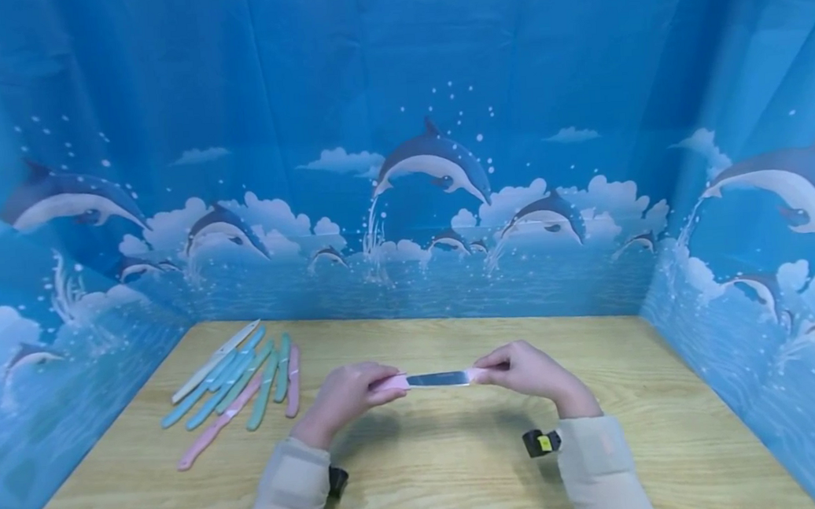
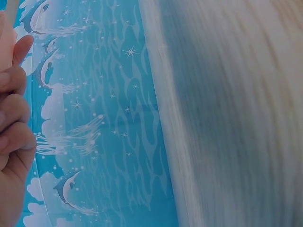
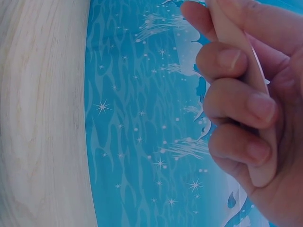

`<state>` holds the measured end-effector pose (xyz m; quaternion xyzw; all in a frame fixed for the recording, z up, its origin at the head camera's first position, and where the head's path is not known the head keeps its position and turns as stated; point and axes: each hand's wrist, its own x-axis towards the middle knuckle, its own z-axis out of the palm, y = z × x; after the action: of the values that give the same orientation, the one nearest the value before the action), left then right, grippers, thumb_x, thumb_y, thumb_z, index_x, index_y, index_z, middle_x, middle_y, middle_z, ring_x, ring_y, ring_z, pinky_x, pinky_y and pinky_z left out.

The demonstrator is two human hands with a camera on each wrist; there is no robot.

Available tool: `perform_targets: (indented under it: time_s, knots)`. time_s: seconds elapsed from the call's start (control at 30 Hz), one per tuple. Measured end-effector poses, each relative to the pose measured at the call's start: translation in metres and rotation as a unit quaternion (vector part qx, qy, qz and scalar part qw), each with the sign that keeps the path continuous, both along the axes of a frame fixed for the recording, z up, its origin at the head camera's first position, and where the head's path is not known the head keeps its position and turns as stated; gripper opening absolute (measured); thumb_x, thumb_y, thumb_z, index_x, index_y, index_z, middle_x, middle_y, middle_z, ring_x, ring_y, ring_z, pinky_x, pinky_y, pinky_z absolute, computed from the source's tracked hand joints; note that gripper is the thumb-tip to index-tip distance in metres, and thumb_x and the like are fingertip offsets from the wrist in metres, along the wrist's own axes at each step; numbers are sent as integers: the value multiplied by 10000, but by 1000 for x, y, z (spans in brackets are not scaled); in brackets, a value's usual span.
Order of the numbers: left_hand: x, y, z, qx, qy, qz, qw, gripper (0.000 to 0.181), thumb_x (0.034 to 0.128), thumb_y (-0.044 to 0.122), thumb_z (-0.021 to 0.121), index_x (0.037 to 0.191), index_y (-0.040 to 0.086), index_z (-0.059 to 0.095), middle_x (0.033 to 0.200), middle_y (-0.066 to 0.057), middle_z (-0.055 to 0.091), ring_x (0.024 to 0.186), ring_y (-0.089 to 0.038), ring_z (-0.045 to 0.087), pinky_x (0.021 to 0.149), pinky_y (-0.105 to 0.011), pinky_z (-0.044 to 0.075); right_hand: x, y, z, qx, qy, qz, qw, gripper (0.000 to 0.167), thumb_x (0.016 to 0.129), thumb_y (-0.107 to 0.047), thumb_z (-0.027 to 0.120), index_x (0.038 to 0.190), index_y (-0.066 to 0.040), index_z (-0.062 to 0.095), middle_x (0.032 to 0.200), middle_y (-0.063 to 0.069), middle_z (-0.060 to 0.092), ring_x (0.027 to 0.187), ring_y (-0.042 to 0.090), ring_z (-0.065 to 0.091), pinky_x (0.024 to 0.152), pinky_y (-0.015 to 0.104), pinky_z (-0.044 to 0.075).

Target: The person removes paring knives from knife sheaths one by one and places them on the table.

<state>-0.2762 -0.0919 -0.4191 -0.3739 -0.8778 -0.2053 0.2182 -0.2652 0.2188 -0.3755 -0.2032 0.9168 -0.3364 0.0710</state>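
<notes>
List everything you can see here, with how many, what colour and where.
Piled knives: about eight, overlapping; white, blue, green and pink; table's left side
Held knife: one, pink with silver blade, between the hands
Table: one, light wood, below
Backdrop: panel count unclear, blue with dolphins, behind and beside table
Wrist cameras: two, black, at wrists
Sleeves: two, pale, forearms
Left hand: one, bare, knife's left end
Right hand: one, bare, knife's right end

Pastel knives point(image 1: 244, 378) on wood-grain table point(image 1: 450, 464)
</notes>
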Motion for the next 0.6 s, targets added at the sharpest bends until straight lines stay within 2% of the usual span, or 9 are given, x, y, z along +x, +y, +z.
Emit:
perform_targets:
  time_s: [0.33,0.5,0.6]
  knots:
    - [0,-1,-1,63,-180,24,9998,358,883,395,677,1086,106,729,1002,-49,744,864,-169,711,765,-299,578,2,3,2,-57,-151,-177,9997,385,892,-414,668,1126,-111,719,1158,104,694,1035,253,658,855,433,553]
    - [0,-1,-1,139,-344,-16,9993,365,889,392,671,1097,97,724,1018,-59,741,883,-180,709,778,-306,578,3,4,4,-56,-141,-165,9997,381,890,-424,668,1109,-118,726,1137,91,702,1013,235,661,844,427,554]
    - [-1,-1,-1,120,-293,-79,9995,365,891,393,669,1097,98,724,1015,-57,741,882,-179,709,776,-302,578,2,5,3,-74,-143,-111,9998,377,889,-423,669,1105,-120,728,1124,88,706,993,222,666,831,419,557]
